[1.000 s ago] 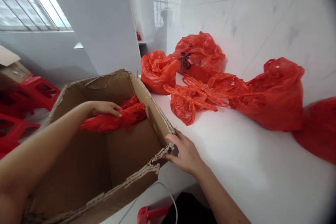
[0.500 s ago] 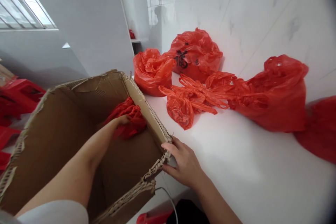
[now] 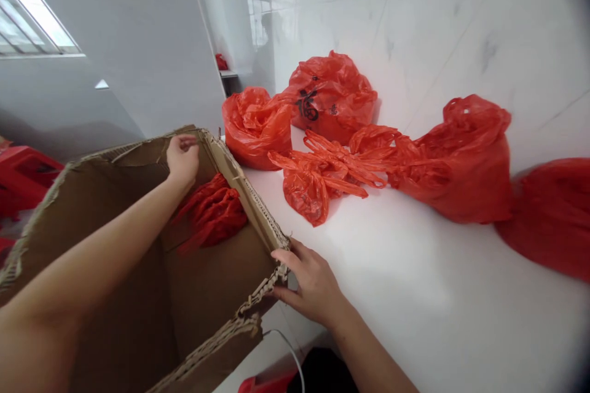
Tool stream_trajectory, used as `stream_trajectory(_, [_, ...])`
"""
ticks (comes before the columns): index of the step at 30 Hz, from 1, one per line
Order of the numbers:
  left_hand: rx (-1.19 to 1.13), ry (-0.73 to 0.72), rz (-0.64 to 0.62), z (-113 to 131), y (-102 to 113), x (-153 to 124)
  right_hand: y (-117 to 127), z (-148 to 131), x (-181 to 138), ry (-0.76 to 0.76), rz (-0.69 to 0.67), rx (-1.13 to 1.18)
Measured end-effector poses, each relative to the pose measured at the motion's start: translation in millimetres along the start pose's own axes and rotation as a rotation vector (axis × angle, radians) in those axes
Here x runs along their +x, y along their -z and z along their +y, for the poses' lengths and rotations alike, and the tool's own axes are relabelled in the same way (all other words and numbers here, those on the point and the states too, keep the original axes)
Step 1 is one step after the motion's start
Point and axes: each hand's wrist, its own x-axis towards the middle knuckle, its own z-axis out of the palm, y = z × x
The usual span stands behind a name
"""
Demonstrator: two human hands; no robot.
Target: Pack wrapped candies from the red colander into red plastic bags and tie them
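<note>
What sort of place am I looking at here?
Perhaps a storage room or workroom, though I can't be sure: red plastic bags sit along a white surface, beside a large cardboard box, and there's a barred window.

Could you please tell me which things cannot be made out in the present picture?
Head view:
- Rightmost red bag: cut off by the right edge.
- Cardboard box: near-left part hidden by the left forearm and frame edges.
- Black-printed red bag: contents hidden by its plastic.
- Left hand: blurred; contact with the far rim unclear.
</note>
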Motion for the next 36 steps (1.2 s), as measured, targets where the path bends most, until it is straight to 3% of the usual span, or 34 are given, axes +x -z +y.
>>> stream_trajectory(2, [-0.062, -0.18, -0.01, 45, 4, -2, 0, 0, 0, 0.003, -0.001, -0.01])
stream_trajectory(5, [-0.104, -0.545, -0.207, 108, -9, -32, -1, 1, -1, 0.001, 0.002, -0.018])
stream_trajectory(6, [-0.063, -0.785, -0.308, 125, -18, -44, -2, 1, -2, -0.002, 0.006, -0.017])
stream_trajectory(7, [-0.006, -0.924, -0.361, 138, -28, -53, -2, 1, -2, -0.006, 0.007, -0.013])
stream_trajectory(9, [0.117, -1.053, -0.432, 155, -48, -63, -3, 0, -2, -0.014, 0.001, -0.008])
stream_trajectory(11, [0.144, -1.007, -0.474, 164, -60, -60, -2, -1, -1, -0.019, -0.009, -0.005])
stream_trajectory(13, [0.087, -0.941, -0.507, 167, -59, -51, 0, -2, 0, -0.024, -0.014, 0.001])
stream_trajectory(15, [-0.015, -0.85, -0.516, 170, -41, -40, 2, -2, 1, -0.028, -0.023, 0.013])
stream_trajectory(18, [-0.288, -0.594, -0.535, 169, 7, -31, 4, -2, 2, -0.03, -0.039, 0.027])
stream_trajectory(21, [-0.56, -0.284, -0.53, 156, 59, -27, 3, -1, 1, -0.035, -0.042, 0.044])
stream_trajectory(24, [-0.603, 0.048, -0.578, 120, 98, -22, 3, -1, -1, -0.045, -0.047, 0.049])
stream_trajectory(27, [-0.484, 0.329, -0.899, 68, 113, -18, 4, -2, 0, -0.054, -0.056, 0.058])
stream_trajectory(30, [-0.266, 0.439, -1.29, 16, 98, -30, 5, -2, 1, -0.064, -0.071, 0.066])
stream_trajectory(32, [-0.073, 0.376, -1.428, -11, 69, -50, 6, -1, 2, -0.06, -0.07, 0.064])
stream_trajectory(34, [0.022, 0.327, -1.431, -31, 32, -77, 6, -1, 2, -0.049, -0.061, 0.064])
stream_trajectory(36, [0.089, 0.251, -1.329, -44, -7, -104, 5, 0, 2, -0.043, -0.056, 0.064])
